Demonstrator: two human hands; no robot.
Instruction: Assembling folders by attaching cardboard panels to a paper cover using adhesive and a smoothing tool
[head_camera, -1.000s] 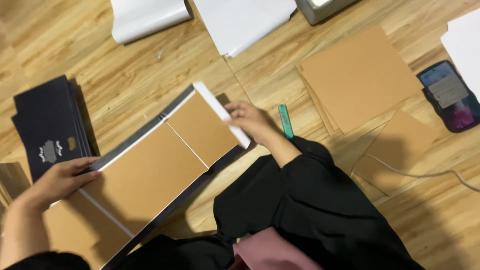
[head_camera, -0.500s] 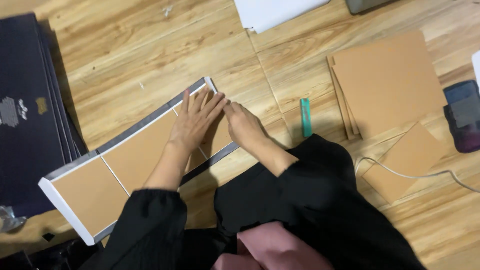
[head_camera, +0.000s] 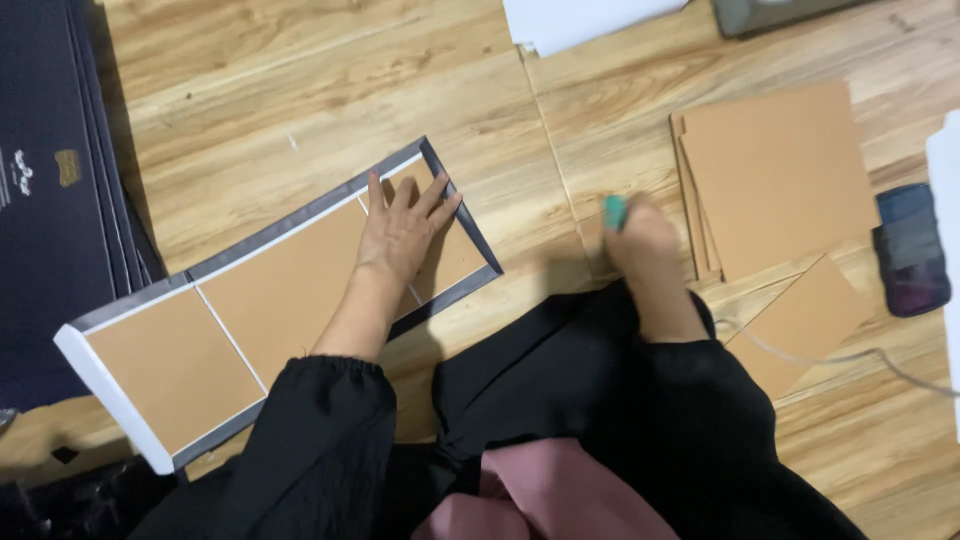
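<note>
A long flat cover of brown board panels (head_camera: 270, 290) with a grey border lies slantwise on the wooden floor, and a white flap (head_camera: 110, 400) stands up at its left end. My left hand (head_camera: 405, 235) lies flat on the right panel with its fingers spread. To the right, my right hand (head_camera: 645, 255) is blurred and closed around a slim green tool (head_camera: 614, 212) on the floor, beside a stack of brown board sheets (head_camera: 780, 170). Black sleeves cover both arms.
A stack of dark printed covers (head_camera: 50, 180) lies at the far left. A loose brown board piece (head_camera: 800, 320), a thin cable (head_camera: 830, 355) and a phone (head_camera: 910, 250) sit at the right. White sheets (head_camera: 590, 20) and a grey device (head_camera: 780, 12) lie along the top edge.
My right hand left the panel and went right to the green tool. My left hand came from the cover's left end to its right panel, where the white flap now lies folded down.
</note>
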